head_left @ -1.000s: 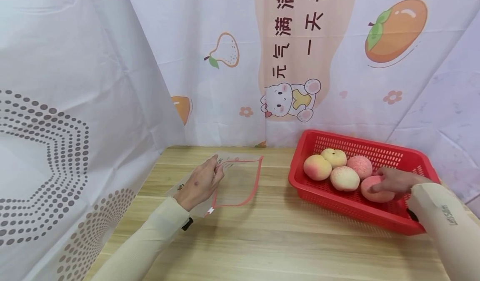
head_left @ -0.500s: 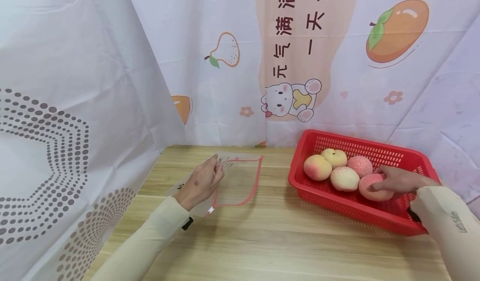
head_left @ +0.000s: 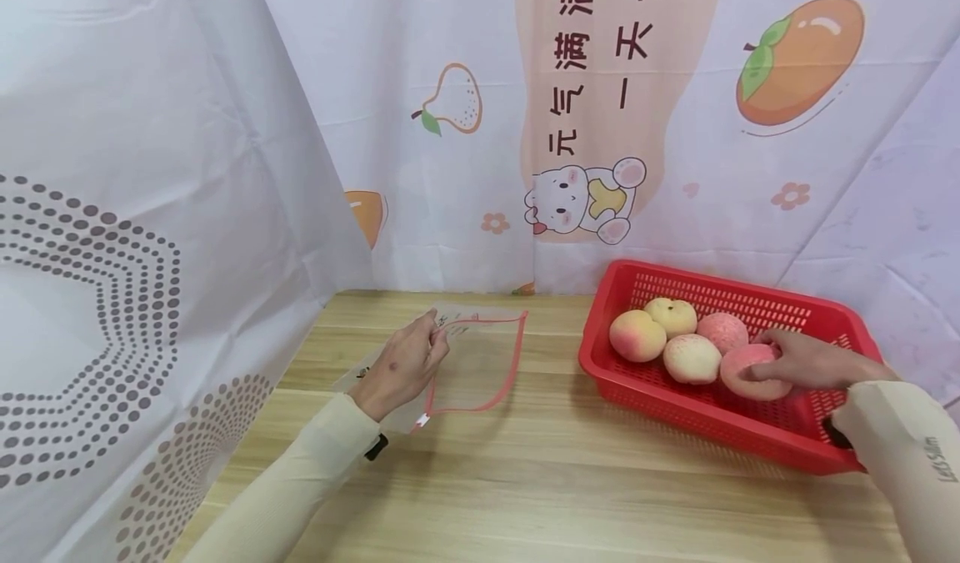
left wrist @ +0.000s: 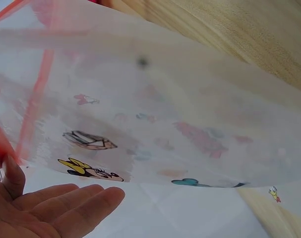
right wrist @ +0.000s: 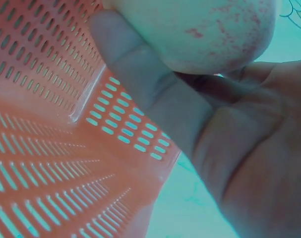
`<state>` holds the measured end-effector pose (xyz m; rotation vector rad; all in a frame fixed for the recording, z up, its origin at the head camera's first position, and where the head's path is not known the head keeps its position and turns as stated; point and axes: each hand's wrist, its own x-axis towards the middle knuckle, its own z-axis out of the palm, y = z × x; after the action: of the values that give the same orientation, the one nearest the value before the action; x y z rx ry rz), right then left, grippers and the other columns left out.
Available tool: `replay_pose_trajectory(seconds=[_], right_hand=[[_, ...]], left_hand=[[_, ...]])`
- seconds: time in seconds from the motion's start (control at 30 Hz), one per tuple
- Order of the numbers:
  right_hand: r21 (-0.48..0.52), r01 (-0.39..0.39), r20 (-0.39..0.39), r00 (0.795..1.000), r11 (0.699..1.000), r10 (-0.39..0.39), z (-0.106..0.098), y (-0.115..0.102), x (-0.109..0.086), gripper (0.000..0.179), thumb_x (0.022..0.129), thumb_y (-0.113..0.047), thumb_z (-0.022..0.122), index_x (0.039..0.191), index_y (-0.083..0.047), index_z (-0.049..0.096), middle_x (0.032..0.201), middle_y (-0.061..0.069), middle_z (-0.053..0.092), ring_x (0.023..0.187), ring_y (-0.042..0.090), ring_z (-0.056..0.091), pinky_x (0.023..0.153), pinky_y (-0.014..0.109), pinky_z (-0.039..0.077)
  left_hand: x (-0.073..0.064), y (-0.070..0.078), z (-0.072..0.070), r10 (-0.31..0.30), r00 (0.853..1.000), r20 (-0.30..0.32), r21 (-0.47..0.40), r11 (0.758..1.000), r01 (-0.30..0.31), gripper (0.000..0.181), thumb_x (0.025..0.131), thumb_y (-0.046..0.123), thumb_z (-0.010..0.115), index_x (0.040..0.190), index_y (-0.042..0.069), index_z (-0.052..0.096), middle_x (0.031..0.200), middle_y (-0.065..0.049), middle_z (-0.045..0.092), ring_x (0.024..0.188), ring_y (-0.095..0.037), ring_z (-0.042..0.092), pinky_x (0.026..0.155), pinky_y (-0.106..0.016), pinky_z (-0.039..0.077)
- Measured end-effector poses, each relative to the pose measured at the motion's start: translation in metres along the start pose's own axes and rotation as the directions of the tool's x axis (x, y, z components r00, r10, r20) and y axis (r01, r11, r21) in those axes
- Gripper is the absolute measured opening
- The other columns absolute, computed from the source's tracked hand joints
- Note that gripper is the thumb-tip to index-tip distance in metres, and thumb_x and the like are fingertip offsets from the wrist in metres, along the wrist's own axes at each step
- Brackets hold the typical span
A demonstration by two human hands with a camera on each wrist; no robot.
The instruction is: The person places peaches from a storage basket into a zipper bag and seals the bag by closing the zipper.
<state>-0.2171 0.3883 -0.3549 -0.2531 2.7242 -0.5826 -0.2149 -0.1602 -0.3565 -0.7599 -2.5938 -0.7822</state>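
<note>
In the head view my left hand point(head_left: 401, 367) pinches the edge of a clear zip bag point(head_left: 480, 367) with a red-trimmed mouth, which gapes toward the right. Cartoon prints on the bag point(left wrist: 200, 139) show in the left wrist view, where the thumb and a finger meet at its red strip. Over at the right, my right hand point(head_left: 806, 359) grips a pink peach point(head_left: 756, 373) inside the red basket point(head_left: 697, 417). Seen from the right wrist, the thumb lies along the peach point(right wrist: 205, 34), and the far fingers are mostly hidden.
Several other peaches point(head_left: 637, 335) sit together in the basket's left half. Bare wooden tabletop point(head_left: 525, 480) lies between bag and basket. A printed cloth point(head_left: 450, 196) hangs behind the table, and a dotted cloth point(head_left: 135, 296) hangs at the left.
My right hand and the pink peach have risen slightly within the basket, and the right wrist has shifted a little to the right. The left hand and bag stay in place.
</note>
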Motion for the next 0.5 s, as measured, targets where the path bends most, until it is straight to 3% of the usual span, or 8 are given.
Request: replay_pose_trajectory(seconds=[0.27, 0.5], right_hand=[[-0.018, 0.044, -0.064, 0.997, 0.999, -0.045, 0.002, -0.008, -0.003, 0.073, 0.087, -0.041, 0.074, 0.126, 0.015, 0.048, 0.102, 0.011, 0.061, 0.091, 0.024, 0.056, 0.072, 0.035, 0.051], [-0.014, 0.074, -0.105, 0.992, 0.997, -0.075, 0.005, -0.014, -0.007, 0.075, 0.085, -0.04, 0.076, 0.129, 0.014, 0.048, 0.107, 0.014, 0.062, 0.095, 0.026, 0.056, 0.073, 0.037, 0.052]], left_hand=[[-0.001, 0.001, 0.0, -0.016, 1.0, -0.008, -0.006, 1.0, 0.016, 0.025, 0.102, 0.009, 0.046, 0.077, 0.013, 0.042, 0.072, 0.003, 0.048, 0.079, -0.027, 0.062, 0.063, -0.032, 0.044], [0.0, 0.001, 0.001, -0.026, 1.0, -0.001, -0.005, 1.0, 0.026, 0.026, 0.102, 0.009, 0.047, 0.077, 0.013, 0.043, 0.072, 0.003, 0.048, 0.062, -0.009, 0.045, 0.056, -0.029, 0.041]])
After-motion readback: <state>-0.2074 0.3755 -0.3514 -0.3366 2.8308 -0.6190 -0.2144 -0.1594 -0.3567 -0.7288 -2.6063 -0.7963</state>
